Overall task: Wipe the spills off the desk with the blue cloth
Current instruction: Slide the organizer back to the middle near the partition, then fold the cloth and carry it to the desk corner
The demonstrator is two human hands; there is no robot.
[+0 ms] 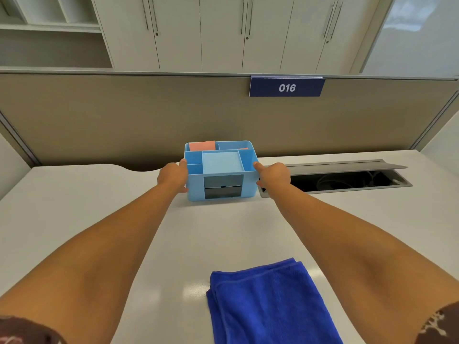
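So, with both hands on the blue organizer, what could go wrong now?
The left hand and right hand only press the sides of the blue organizer, so it might slip and spill the pink notes. The open cable tray lies just beside it, so things could fall in.

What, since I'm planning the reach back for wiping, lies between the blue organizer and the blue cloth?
Head view: only bare white desk between the blue organizer and the blue cloth; the forearms flank that stretch.

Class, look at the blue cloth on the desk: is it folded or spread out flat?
Folded. The blue cloth shows stacked layers and doubled edges along its left side and top, lying on the desk with neither hand touching it.
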